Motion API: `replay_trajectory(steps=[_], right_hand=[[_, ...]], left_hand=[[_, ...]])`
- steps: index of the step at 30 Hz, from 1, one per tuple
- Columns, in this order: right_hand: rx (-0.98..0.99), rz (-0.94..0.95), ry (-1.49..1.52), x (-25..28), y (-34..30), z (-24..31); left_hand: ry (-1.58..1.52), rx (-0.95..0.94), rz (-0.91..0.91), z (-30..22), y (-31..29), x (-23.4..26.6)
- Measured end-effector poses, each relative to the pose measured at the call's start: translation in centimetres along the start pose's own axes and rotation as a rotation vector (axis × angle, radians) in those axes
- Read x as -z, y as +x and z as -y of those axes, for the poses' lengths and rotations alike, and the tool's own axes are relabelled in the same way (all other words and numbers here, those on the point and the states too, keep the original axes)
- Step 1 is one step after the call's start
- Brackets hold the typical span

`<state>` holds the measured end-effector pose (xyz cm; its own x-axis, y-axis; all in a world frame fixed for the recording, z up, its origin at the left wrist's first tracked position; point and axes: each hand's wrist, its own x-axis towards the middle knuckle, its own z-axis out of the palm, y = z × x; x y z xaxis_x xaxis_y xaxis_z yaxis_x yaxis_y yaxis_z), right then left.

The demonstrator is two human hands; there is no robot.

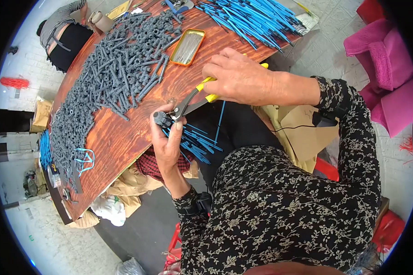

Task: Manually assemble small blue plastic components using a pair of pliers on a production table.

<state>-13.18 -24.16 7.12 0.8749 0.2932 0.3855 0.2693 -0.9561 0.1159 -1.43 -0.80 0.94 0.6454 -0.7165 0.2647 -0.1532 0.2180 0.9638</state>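
My left hand (166, 149) pinches a small dark grey plastic fitting (160, 118) between thumb and fingers, just off the table's edge. My right hand (241, 79) is wrapped round the yellow handles of a pair of pliers (186, 103). The dark jaws meet the fitting at my left fingertips; what lies between them is too small to make out. Below my left hand, a bunch of thin blue rods (197, 143) rests over my lap. On the table nearby, an orange-rimmed tin (179, 62) holds many thin metal pins (187, 48).
A large heap of grey plastic parts (110, 73) covers much of the wooden table (124, 140). More blue rods (254, 20) lie at the far right. Another person (69, 39) bends at the far left. A pink chair (376, 57) stands at right, paper bags (128, 183) below the table.
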Motion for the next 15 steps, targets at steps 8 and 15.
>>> replay_trajectory(steps=[8,15], right_hand=[[0.061,0.047,0.123,0.81,0.19,0.07],[-0.019,0.230,0.329,0.82,0.36,0.53]], left_hand=[[-0.036,-0.059,-0.005,0.71,-0.32,0.12],[-0.043,-0.076,-0.020,0.66,-0.33,0.08]])
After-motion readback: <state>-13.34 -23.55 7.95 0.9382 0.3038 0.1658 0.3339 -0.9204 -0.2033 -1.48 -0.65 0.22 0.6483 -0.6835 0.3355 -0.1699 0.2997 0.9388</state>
